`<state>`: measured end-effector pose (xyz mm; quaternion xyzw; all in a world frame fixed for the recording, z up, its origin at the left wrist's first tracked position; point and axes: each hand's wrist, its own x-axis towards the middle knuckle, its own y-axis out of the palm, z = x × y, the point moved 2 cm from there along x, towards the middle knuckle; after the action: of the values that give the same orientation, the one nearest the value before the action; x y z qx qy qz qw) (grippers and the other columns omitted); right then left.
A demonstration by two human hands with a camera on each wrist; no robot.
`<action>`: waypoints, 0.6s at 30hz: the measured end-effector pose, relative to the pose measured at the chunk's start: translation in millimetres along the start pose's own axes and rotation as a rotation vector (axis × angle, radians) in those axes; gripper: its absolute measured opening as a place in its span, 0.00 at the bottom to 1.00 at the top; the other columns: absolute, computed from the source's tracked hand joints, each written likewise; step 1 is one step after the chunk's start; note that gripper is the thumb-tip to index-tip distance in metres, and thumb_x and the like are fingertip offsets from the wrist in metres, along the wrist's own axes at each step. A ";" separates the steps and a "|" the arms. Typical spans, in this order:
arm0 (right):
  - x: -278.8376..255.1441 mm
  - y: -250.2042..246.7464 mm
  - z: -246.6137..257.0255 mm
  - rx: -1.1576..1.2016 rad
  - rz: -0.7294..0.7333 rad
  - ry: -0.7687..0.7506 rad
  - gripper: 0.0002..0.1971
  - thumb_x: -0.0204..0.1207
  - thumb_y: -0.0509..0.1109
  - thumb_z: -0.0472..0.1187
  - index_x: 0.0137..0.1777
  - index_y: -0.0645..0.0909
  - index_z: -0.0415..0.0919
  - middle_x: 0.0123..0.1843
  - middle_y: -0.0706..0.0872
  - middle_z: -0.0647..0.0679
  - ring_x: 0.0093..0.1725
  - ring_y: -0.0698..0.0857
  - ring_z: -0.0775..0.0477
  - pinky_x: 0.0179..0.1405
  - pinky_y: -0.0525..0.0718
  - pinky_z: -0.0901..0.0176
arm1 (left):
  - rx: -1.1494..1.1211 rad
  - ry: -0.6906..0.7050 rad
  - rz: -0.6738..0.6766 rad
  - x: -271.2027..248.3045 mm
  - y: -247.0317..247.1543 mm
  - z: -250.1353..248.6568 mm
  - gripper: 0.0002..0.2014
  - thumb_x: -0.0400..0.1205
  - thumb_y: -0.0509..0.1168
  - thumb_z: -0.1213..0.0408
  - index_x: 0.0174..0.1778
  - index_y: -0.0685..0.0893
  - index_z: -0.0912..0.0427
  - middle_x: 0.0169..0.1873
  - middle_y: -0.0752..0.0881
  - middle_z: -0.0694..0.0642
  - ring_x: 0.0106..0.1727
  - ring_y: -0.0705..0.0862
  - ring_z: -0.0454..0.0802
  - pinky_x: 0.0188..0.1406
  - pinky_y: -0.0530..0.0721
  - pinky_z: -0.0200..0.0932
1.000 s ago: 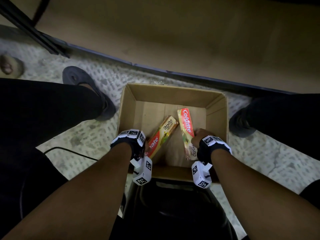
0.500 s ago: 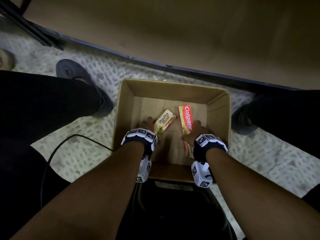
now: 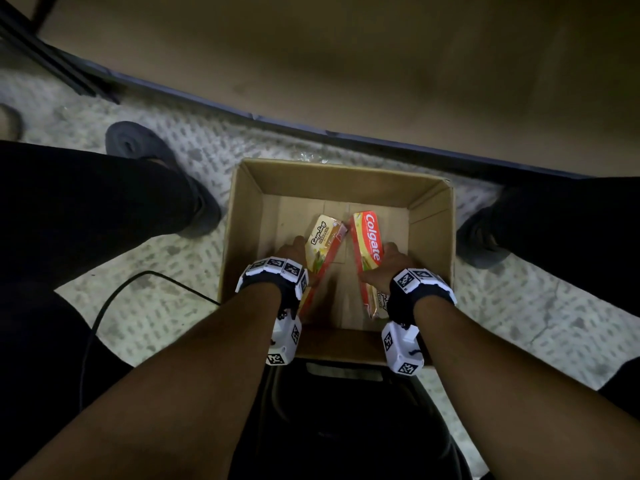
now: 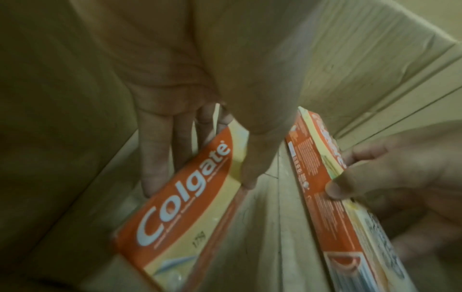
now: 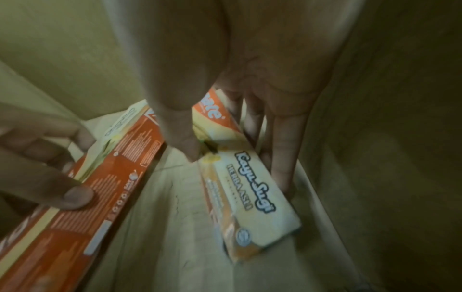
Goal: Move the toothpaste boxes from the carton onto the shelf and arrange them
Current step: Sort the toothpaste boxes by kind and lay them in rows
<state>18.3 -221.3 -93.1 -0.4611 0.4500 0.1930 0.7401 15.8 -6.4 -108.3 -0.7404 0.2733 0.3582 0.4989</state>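
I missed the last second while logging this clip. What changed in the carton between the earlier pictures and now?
Both hands went deeper into the carton. The left hand slid up its toothpaste box, hiding the red end. The right hand moved up the Colgate box, thumb across it. The boxes' far ends now lean closer together. Each hand keeps its box; the carton stayed put.

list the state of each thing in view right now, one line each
carton: open, on the floor, two boxes inside
left toothpaste box: in the carton, tilted, gripped by the left hand
right toothpaste box: in the carton, tilted, gripped by the right hand
shelf: no boxes visible on it
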 end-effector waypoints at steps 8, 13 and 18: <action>-34.3 -11.9 7.4 0.063 -0.045 -0.040 0.38 0.70 0.77 0.55 0.75 0.65 0.44 0.67 0.81 0.45 0.61 0.83 0.40 0.51 0.81 0.54 | -0.366 -0.012 -0.024 -27.2 -12.9 -20.9 0.37 0.67 0.81 0.52 0.67 0.68 0.51 0.57 0.83 0.53 0.57 0.85 0.57 0.57 0.85 0.56; -61.1 -25.6 16.6 0.230 -0.076 -0.083 0.36 0.61 0.79 0.57 0.68 0.70 0.50 0.57 0.86 0.50 0.53 0.87 0.44 0.56 0.87 0.47 | -0.487 0.105 -0.116 -51.2 -27.2 -34.0 0.33 0.67 0.81 0.54 0.62 0.70 0.49 0.52 0.86 0.50 0.51 0.88 0.53 0.52 0.89 0.57; -63.6 -33.4 12.7 0.387 -0.095 -0.163 0.37 0.45 0.81 0.63 0.57 0.75 0.60 0.50 0.91 0.54 0.45 0.92 0.46 0.46 0.91 0.43 | -0.498 0.192 -0.204 -80.4 -48.1 -46.0 0.30 0.65 0.80 0.51 0.57 0.70 0.47 0.50 0.87 0.47 0.48 0.88 0.47 0.48 0.90 0.54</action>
<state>14.7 -218.9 -20.3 -0.3141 0.3951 0.1048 0.8569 16.5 -28.6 -6.4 -0.8943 0.1471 0.2905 0.3071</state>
